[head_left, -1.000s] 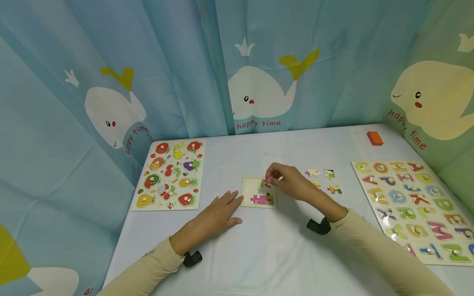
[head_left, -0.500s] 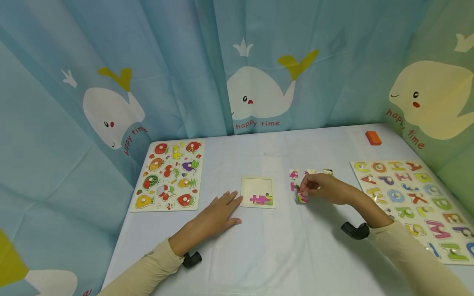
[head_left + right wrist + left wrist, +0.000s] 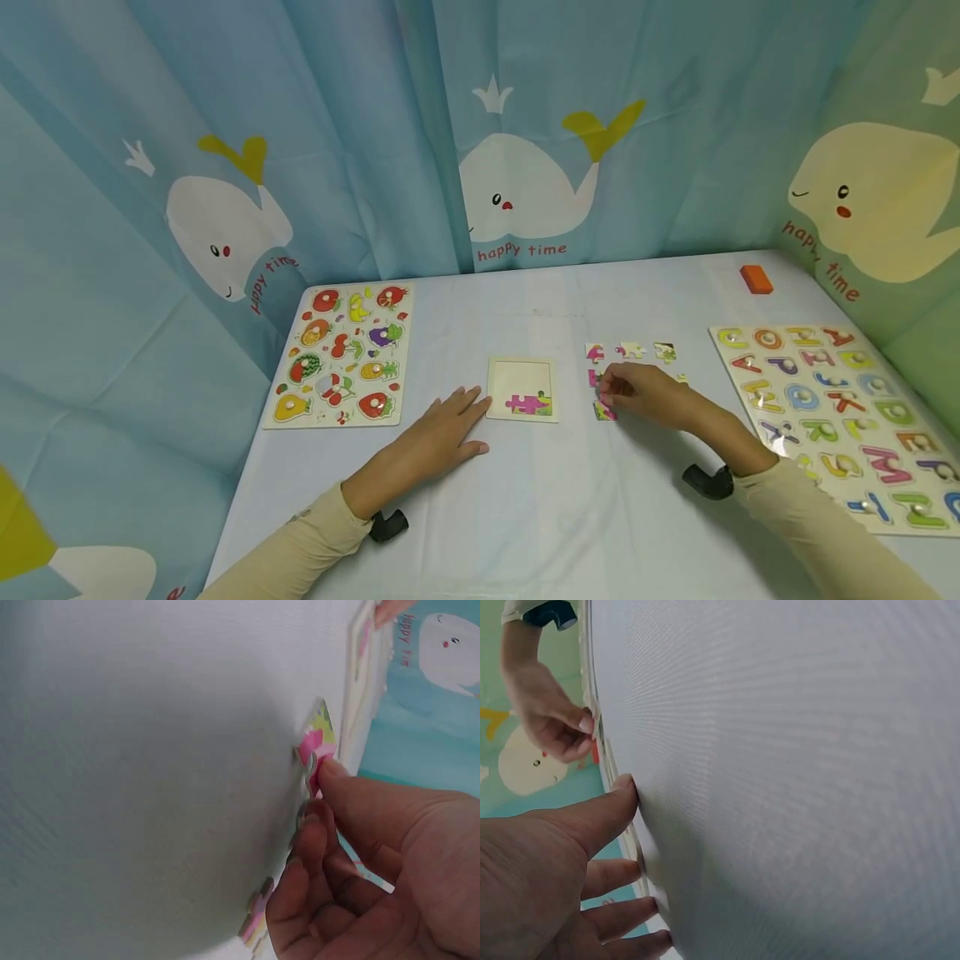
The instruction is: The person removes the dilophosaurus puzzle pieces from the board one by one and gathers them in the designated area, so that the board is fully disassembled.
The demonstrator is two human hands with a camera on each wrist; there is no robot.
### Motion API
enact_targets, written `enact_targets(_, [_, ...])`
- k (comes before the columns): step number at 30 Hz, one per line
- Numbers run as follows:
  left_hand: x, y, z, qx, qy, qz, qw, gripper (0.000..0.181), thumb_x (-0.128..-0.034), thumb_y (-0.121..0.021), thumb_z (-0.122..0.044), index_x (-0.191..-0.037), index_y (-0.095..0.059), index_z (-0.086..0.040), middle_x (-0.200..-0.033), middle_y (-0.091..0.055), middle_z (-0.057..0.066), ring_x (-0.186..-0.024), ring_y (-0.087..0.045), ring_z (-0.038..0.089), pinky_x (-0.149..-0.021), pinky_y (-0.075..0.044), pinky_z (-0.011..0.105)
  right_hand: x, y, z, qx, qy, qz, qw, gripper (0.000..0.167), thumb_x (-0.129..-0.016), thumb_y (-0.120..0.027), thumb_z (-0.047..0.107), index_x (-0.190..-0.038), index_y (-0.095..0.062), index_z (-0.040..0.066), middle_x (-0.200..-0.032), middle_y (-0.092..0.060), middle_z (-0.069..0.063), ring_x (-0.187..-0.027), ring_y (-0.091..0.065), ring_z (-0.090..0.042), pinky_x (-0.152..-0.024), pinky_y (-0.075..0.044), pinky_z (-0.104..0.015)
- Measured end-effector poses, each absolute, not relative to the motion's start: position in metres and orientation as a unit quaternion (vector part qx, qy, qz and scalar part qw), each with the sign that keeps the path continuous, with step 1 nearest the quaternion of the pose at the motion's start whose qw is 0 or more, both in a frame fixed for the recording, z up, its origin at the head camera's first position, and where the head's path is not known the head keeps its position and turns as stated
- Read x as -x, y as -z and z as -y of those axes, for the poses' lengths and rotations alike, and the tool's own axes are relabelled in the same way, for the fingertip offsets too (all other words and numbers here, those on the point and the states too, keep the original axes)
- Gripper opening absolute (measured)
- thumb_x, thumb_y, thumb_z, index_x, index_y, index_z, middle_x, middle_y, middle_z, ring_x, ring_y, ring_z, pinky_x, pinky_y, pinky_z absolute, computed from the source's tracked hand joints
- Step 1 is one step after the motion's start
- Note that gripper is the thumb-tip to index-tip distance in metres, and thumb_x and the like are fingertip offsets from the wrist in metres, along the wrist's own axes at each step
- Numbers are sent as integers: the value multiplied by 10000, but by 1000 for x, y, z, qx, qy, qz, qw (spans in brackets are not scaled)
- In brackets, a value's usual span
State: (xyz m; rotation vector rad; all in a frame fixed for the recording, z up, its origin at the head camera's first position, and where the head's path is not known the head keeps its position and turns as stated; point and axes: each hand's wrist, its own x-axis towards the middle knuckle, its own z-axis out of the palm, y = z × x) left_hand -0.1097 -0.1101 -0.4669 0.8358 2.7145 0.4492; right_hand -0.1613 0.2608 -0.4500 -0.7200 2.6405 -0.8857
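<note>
A small square puzzle tray (image 3: 495, 367) lies mid-table, with pink-and-green pieces (image 3: 529, 404) joined in its lower right corner. My left hand (image 3: 447, 425) lies flat on the table, fingers spread, fingertips at the tray's left edge. To the right of the tray, my right hand (image 3: 641, 393) pinches a pink-and-green puzzle piece (image 3: 316, 742) between thumb and finger, low over the table. Around it lie loose pieces: a pink one (image 3: 594, 352), a white-and-yellow one (image 3: 632, 350) and a green one (image 3: 665, 352). The hand partly hides others.
A fruit knob board (image 3: 345, 354) lies on the left and an alphabet knob board (image 3: 847, 417) on the right. An orange block (image 3: 756, 280) sits near the back right edge. Behind the table hangs a blue whale curtain (image 3: 405, 167).
My right hand has moved right from above the tray to the loose pieces, carrying the puzzle piece, then shifted slightly left and lower. The left hand has stayed still.
</note>
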Motion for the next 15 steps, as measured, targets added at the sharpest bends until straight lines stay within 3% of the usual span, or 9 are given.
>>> enact_targets(15, [110, 468, 110, -292, -160, -934, 130, 700, -1049, -656, -399, -1621, -413, -75, -1699, -354, 155, -1581, -307, 388, -1231, -320, 603, 156, 451, -249, 229, 287, -924, 102, 84, -971, -754, 77, -997, -675, 78, -883, -652, 29, -828, -564, -122, -725, -503, -278])
